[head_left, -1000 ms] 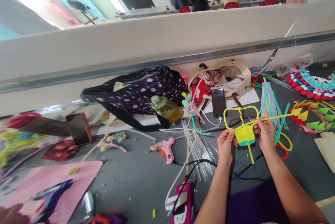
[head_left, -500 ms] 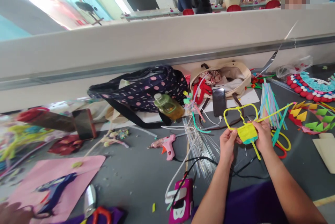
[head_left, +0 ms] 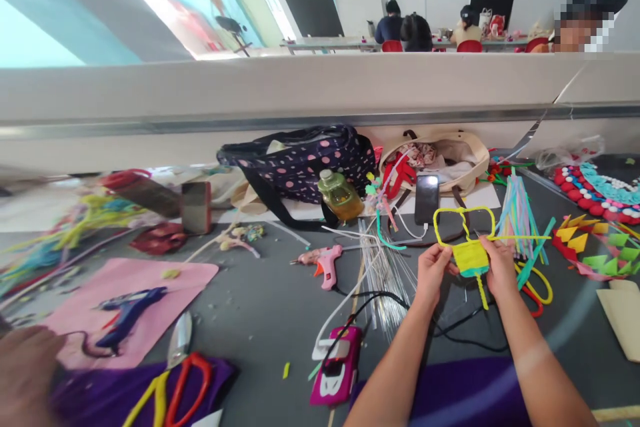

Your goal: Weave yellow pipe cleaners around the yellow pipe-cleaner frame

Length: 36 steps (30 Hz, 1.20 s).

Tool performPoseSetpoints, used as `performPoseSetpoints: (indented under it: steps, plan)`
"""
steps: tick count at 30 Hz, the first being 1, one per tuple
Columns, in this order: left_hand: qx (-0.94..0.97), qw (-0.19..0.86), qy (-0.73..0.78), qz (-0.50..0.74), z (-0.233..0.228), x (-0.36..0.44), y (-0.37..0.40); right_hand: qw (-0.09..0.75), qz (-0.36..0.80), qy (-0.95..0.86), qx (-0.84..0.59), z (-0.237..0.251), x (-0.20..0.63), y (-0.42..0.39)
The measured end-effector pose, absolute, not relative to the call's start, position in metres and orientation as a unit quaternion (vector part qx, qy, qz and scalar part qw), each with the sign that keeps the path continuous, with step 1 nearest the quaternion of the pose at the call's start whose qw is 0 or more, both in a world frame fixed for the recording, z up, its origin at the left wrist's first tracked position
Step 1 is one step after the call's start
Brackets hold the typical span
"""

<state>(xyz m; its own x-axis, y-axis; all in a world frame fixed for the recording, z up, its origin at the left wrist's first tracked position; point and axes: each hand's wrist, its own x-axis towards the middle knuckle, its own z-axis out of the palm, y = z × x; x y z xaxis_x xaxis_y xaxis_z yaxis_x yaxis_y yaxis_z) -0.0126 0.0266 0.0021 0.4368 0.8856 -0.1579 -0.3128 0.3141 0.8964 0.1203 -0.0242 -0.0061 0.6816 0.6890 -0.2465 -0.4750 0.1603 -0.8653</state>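
Observation:
Between my hands is a yellow pipe-cleaner piece (head_left: 470, 255) with a densely wrapped body, a turquoise band low on it, two open loops on top and a short twisted tail below. My left hand (head_left: 433, 270) pinches its left edge. On its right edge, the fingers of my right hand (head_left: 500, 264) are closed, and one long yellow stem sticks out past them to the right. Beneath and left of the hands lies a bundle of clear thin sticks (head_left: 383, 280). Yellow-and-red-handled scissors (head_left: 537, 288) lie partly hidden beyond my right hand.
A pink glue gun (head_left: 327, 266) and a magenta device with cables (head_left: 337, 370) lie left of my arms. Further left are a blue glue gun (head_left: 133, 317), large scissors (head_left: 183, 374) and another person's hand (head_left: 30, 364). Bags, a bottle (head_left: 340, 194) and phones stand behind.
The view has shifted and levelled. Both hands keep hold of the yellow piece; its long right-hand stem, which slanted upward, now points nearly level. More of the other person's hand shows at lower left.

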Motion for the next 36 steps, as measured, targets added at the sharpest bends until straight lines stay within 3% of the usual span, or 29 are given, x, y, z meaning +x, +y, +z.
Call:
performPoseSetpoints:
  steps: [9,17,29,36]
  plan:
    - [0.442,0.706,0.337,0.439,0.006,-0.015,0.03,0.778,0.309,-0.158,-0.524,-0.008,0.115,-0.024]
    - [0.404,0.705,0.336,0.477,0.001,-0.018,0.04,0.76,0.38,-0.146,-0.506,-0.002,0.11,-0.023]
    - [0.423,0.675,0.329,0.508,0.007,-0.018,0.038,0.743,0.388,-0.191,-0.51,-0.005,0.105,-0.023]
    - [0.442,0.66,0.345,0.5,0.006,-0.015,0.035,0.744,0.311,-0.216,-0.55,-0.012,0.117,-0.021]
